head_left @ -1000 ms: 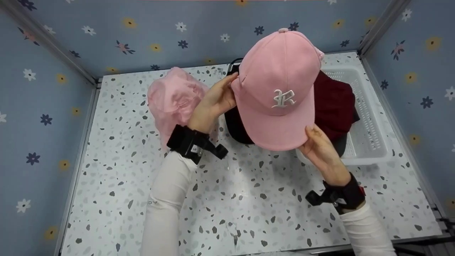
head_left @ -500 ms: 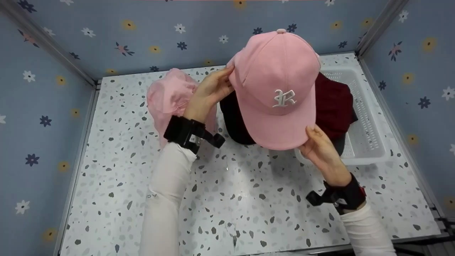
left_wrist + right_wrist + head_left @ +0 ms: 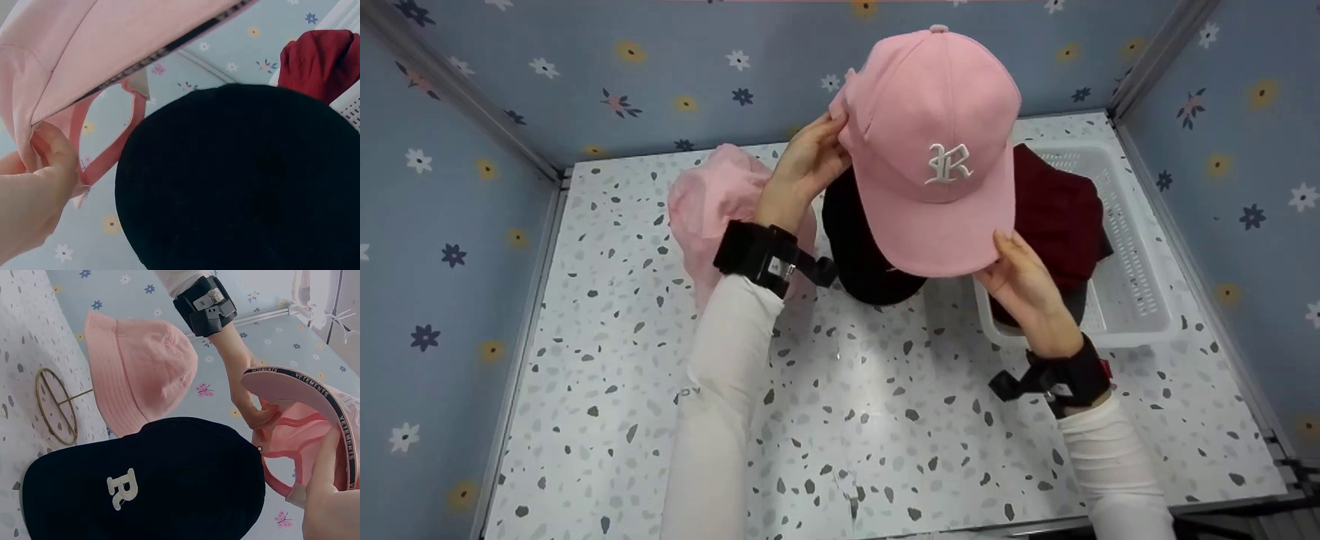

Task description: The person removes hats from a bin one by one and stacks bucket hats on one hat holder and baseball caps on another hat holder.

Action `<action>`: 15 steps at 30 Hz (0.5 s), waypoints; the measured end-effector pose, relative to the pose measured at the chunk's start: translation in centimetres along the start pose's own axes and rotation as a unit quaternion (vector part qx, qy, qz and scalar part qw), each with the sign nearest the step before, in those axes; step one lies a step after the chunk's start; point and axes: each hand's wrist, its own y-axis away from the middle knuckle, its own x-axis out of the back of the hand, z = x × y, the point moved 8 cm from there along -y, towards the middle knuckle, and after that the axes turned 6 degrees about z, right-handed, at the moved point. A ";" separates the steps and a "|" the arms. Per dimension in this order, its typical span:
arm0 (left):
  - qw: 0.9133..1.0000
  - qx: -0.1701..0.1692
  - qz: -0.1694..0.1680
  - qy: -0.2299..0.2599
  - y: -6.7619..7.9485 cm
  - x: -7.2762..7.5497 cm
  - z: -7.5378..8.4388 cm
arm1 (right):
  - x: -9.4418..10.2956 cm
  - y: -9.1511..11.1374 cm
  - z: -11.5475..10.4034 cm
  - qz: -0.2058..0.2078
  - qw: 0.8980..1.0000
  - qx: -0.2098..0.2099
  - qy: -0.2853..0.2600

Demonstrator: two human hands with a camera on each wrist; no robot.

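Note:
A pink baseball cap with a white embroidered letter is held up between both hands. My left hand pinches its side edge near the back strap, while my right hand grips the brim's right edge. Behind and below it sits a black cap with a pale letter R, partly covered in the head view. In the right wrist view the pink cap's underside and its printed inner band show. A pink bucket hat stands raised on a wire stand, left of the black cap.
A white perforated basket stands at the right, with a dark red cap and a dark brim in it. The speckled table is bounded by blue flowered walls on the left, back and right.
Both hands have moved the pink cap up and away, slightly to the left. The left hand has shifted its hold along the cap's side. More of the black cap's brim shows.

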 end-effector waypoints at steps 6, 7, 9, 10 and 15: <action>1.000 -0.012 -0.015 0.005 -1.1 -0.3 0.9 | -0.4 -1.7 -0.1 0.018 1.000 0.006 -0.006; 1.000 -0.013 -0.015 0.007 -1.3 -0.2 1.0 | -0.4 -2.0 0.0 0.020 1.000 0.006 -0.003; 1.000 -0.015 -0.009 0.011 -1.7 0.1 1.2 | -0.5 -2.5 0.2 0.025 1.000 0.003 0.000; 1.000 -0.016 -0.003 0.011 -1.9 0.3 1.3 | -0.5 -2.8 0.3 0.027 1.000 0.000 -0.001; 0.999 -0.027 0.013 -0.011 -2.7 1.2 1.3 | 0.1 -4.1 0.9 0.046 0.999 -0.011 -0.007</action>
